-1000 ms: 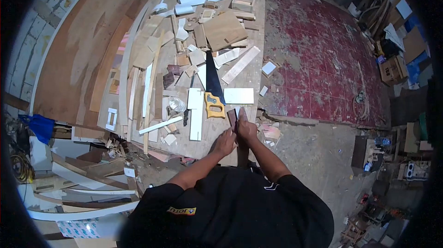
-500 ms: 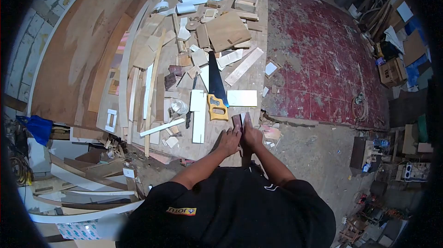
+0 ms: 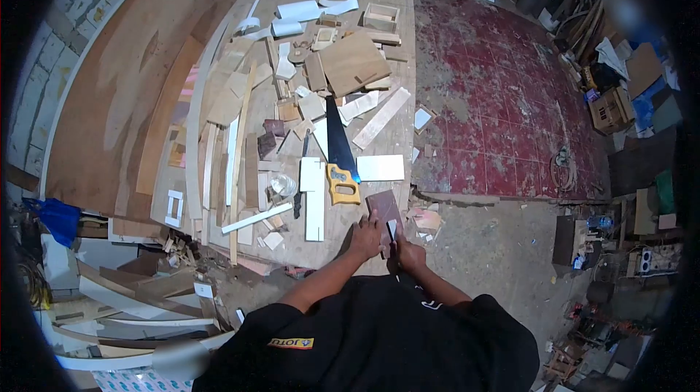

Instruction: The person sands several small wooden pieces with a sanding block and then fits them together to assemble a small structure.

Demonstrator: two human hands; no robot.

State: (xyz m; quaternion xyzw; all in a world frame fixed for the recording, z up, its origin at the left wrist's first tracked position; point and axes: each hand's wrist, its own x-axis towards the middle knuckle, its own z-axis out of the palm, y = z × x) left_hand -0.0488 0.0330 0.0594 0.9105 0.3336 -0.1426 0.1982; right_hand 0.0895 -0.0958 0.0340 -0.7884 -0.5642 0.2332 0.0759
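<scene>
A flat reddish-brown sheet, like sandpaper [image 3: 383, 204], lies at the table's near right corner. The fingers of my left hand [image 3: 365, 236] rest over its left edge and hold it. My right hand [image 3: 411, 255] is closed on a small white-faced piece [image 3: 392, 229], tilted against the sheet; its lower end is hidden by the fingers. Just beyond my hands lies a handsaw [image 3: 342, 182] with a yellow handle and dark blade. To its left is a long white board [image 3: 314, 206], and to its right a white rectangular board [image 3: 380, 168].
The wooden table [image 3: 337, 235] carries several offcuts, a brown plywood panel [image 3: 357, 64], white curled strips [image 3: 299, 10] and a small open wooden box [image 3: 381, 17]. A clear plastic item [image 3: 283, 186] sits left of the boards. Red tiled floor [image 3: 503, 107] lies to the right.
The brown sheet now lies flatter, with more of its face showing. My right hand has moved down toward me and now grips the white-faced piece low. The view has shifted slightly.
</scene>
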